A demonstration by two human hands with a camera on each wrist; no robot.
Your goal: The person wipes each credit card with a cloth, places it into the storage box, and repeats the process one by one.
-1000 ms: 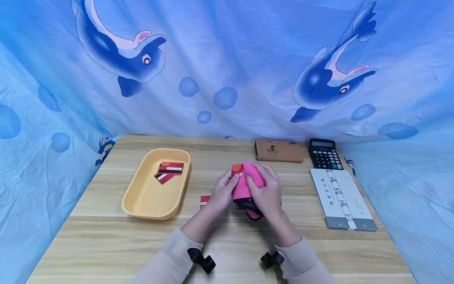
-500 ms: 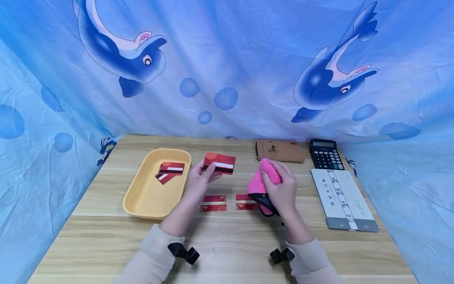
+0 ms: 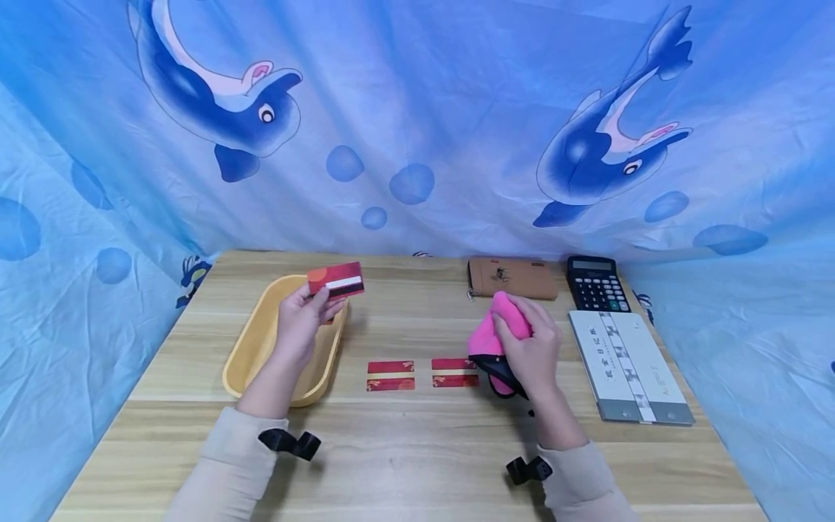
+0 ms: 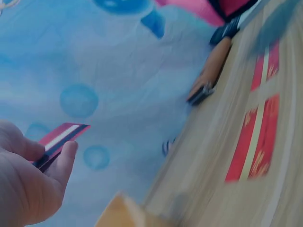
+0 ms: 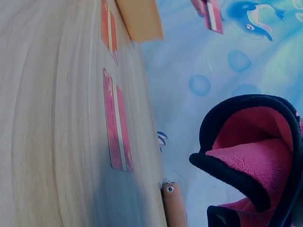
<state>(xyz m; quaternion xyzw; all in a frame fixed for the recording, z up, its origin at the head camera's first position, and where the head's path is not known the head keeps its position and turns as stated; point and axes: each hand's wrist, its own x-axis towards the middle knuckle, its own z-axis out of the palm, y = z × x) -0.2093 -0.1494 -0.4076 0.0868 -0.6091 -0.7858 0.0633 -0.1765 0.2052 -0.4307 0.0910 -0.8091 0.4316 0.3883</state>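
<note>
My left hand (image 3: 301,322) pinches a red card (image 3: 335,280) with a white and a dark stripe between thumb and fingers, held above the yellow tray (image 3: 238,362). In the left wrist view the same card (image 4: 61,142) points away from the palm. My right hand (image 3: 531,348) grips a pink, fuzzy cloth item with black edging (image 3: 485,341), raised over the table at right. Its folded opening (image 5: 251,127) faces the right wrist camera. Two red cards, the left one (image 3: 390,376) and the right one (image 3: 450,373), lie flat side by side on the table.
At the back right lie a brown zip wallet (image 3: 512,278) and a black calculator (image 3: 596,283). A white and grey booklet (image 3: 626,366) is in front of the calculator. My left hand hides much of the tray's inside. A blue dolphin-print curtain (image 3: 450,109) surrounds the table (image 3: 404,464).
The left hand has drawn away from the pink cloth and carried its card left to above the tray. My right hand has shifted slightly right with the cloth, uncovering both table cards.
</note>
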